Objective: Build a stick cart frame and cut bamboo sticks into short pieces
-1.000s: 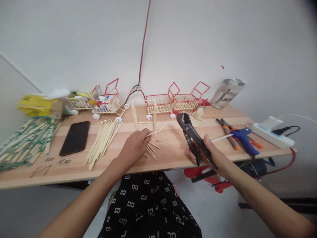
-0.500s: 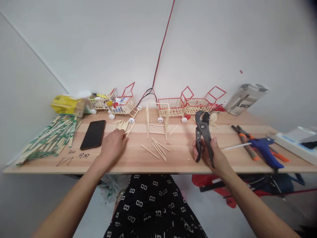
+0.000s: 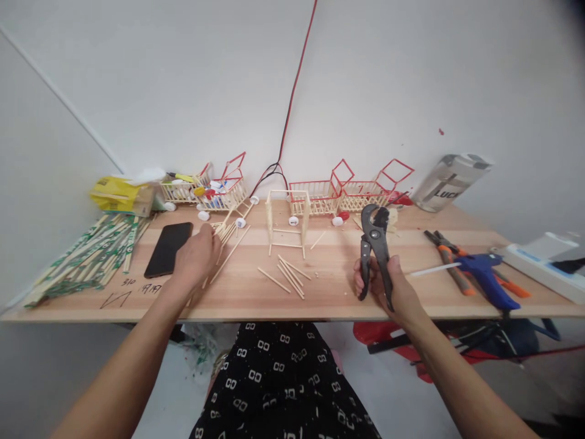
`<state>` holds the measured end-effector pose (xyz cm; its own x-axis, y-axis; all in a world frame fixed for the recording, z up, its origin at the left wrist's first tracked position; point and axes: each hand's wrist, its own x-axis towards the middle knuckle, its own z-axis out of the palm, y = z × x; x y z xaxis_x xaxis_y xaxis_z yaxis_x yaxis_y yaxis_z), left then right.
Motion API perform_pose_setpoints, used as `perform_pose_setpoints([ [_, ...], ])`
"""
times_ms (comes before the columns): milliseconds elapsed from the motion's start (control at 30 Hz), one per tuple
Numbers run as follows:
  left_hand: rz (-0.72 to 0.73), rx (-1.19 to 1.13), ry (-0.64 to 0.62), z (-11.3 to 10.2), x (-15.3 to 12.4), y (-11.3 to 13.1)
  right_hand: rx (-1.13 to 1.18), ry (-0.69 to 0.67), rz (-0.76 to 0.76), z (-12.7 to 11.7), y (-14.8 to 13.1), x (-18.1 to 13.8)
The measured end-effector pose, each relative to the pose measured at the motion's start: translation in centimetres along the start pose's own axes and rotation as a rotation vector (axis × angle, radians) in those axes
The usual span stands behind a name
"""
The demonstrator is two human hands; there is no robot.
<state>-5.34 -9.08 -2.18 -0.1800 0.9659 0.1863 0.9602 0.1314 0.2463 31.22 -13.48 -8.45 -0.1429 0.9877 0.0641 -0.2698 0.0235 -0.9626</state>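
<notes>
My right hand (image 3: 390, 283) is wrapped round the handles of a black pipe cutter (image 3: 375, 238), held upright over the board with its hooked jaw at the top. My left hand (image 3: 198, 253) is closed over a bunch of thin wooden sticks (image 3: 225, 235), next to the black phone (image 3: 169, 250). Its fingertips are partly hidden; stick ends show past the fingers and below the palm. Between my hands stands a small frame of sticks (image 3: 287, 219). Several short loose sticks (image 3: 291, 275) lie in front of it.
Small stick-built carts (image 3: 315, 192) with red trim stand along the wall. Wrapped chopsticks (image 3: 91, 256) and a yellow packet (image 3: 116, 194) are at left. Pliers (image 3: 452, 262), a blue glue gun (image 3: 487, 277), a power strip (image 3: 543, 268) and a can (image 3: 452, 182) are at right.
My left hand has moved left and slightly up over the sticks, now overlapping the phone's edge. Sticks under it have spread and shifted. My right hand keeps the cutter in nearly the same place.
</notes>
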Motion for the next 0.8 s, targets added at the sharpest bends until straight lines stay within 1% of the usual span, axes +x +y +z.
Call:
perform_pose_setpoints([
  [67,-0.005,-0.288,0.046,-0.3,-0.3,-0.9,0.004,0.002,-0.003,0.0,0.0,0.0],
  [100,0.0,-0.495,0.026,-0.4,-0.6,-1.2,0.007,0.002,-0.004,0.0,0.0,0.0],
  [133,-0.001,-0.724,-0.03,-0.5,-1.0,-1.5,0.01,-0.001,-0.004,0.0,-0.1,0.0],
  [200,-0.026,-1.154,-0.213,-0.6,-1.9,-1.5,0.012,-0.009,-0.004,0.0,-0.1,0.1],
  [267,-0.08,-1.433,-0.363,-0.5,-2.8,-1.0,0.001,-0.014,-0.004,0.0,-0.2,0.1],
  [300,-0.113,-1.51,-0.4,-0.4,-3.2,-0.6,-0.008,-0.016,-0.002,0.1,-0.2,0.1],
  [400,-0.187,-1.604,-0.418,0.0,-4.0,0.4,-0.031,-0.019,0.001,0.2,-0.4,0.0],
  [467,-0.162,-1.603,-0.396,0.4,-4.2,0.9,-0.04,-0.017,0.0,0.3,-0.4,0.0],
  [533,-0.079,-1.573,-0.324,0.8,-4.3,1.1,-0.049,-0.009,-0.005,0.3,-0.4,0.0],
  [567,-0.02,-1.545,-0.266,1.1,-4.3,1.2,-0.052,-0.004,-0.007,0.3,-0.3,0.0],
  [667,0.159,-1.383,-0.104,2.0,-4.8,1.4,-0.061,0.007,-0.008,0.2,-0.2,0.0],
  [733,0.23,-1.257,-0.056,2.7,-5.4,1.4,-0.066,0.008,-0.009,0.3,-0.2,-0.1],
  [800,0.257,-1.171,-0.047,3.4,-6.0,1.3,-0.062,0.002,-0.014,0.3,-0.3,-0.1],
])
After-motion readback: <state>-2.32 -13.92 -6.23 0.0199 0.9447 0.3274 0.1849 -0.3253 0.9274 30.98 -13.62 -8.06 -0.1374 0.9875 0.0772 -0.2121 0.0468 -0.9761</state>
